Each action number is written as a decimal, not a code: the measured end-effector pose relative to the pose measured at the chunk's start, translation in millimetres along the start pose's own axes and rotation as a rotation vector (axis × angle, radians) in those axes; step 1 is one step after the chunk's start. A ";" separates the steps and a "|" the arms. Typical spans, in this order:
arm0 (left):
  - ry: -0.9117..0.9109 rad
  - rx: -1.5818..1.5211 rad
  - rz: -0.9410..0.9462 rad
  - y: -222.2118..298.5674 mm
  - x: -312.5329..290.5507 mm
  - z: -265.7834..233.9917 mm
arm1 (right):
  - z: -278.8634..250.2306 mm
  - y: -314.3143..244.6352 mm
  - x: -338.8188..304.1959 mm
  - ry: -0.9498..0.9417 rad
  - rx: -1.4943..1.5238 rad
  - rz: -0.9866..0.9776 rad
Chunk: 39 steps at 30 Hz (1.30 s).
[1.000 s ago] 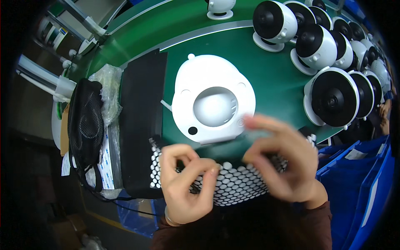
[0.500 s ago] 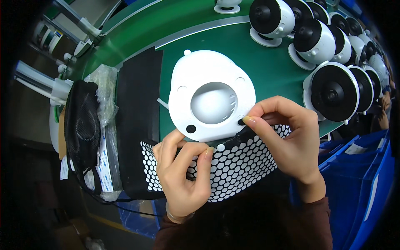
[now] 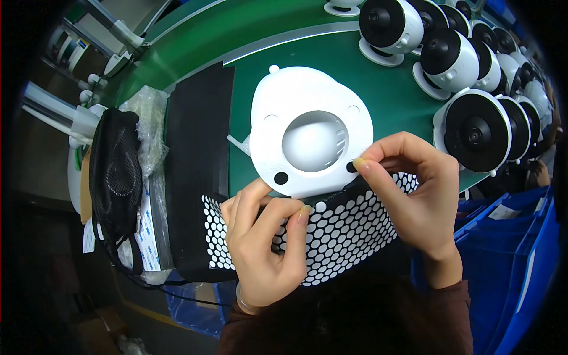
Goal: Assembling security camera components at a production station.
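Note:
A white rounded housing [image 3: 269,139] lies on the green table, its wide round opening showing a smooth white dome inside. Two black round pads mark its near side: one pad [image 3: 281,178] on the left, another [image 3: 351,167] at the right under my fingertips. My right hand [image 3: 417,189] is closed, thumb and forefinger pinching at that right pad. Against the near edge of the housing lies a black sheet of white round dots [image 3: 349,236]. My left hand [image 3: 269,242] is closed, thumb and forefinger pinched at the sheet's upper edge; other fingers reach the housing.
Several white cameras with black fronts [image 3: 452,56] crowd the right and far right. Blue bins [image 3: 497,266] stand below the table at right. To the left lie a black flat strip [image 3: 198,148], clear plastic wrap [image 3: 152,130] and a black mesh pouch [image 3: 123,171].
The housing has shifted slightly right and up in view, with both hands shifting right as well. Both pinches and the two black pads look the same.

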State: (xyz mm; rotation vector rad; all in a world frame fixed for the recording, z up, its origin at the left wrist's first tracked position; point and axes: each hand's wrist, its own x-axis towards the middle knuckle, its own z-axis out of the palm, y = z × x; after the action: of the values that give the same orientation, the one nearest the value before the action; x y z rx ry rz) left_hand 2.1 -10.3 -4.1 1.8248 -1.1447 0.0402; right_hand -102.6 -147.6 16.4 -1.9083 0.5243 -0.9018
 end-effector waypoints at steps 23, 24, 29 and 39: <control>0.001 0.064 -0.088 9.5 -10.7 -9.4 | -0.9 6.8 2.2 -0.105 0.254 0.257; 0.004 0.110 -0.046 11.5 -12.1 -10.8 | 2.6 5.2 0.8 -0.082 0.226 0.235; -0.002 0.158 0.072 14.5 -14.1 -16.7 | -5.2 2.4 4.5 -0.264 0.133 0.244; -0.044 0.020 0.181 22.8 -1.2 -13.5 | -33.3 -6.1 -23.9 -0.305 -0.258 -0.251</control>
State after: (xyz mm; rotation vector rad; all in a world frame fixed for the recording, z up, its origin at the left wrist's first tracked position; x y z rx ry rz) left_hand -9.2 -2.4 18.6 1.7428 -1.3420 0.1171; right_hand -143.5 -147.4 22.8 -2.3348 0.2279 -0.7039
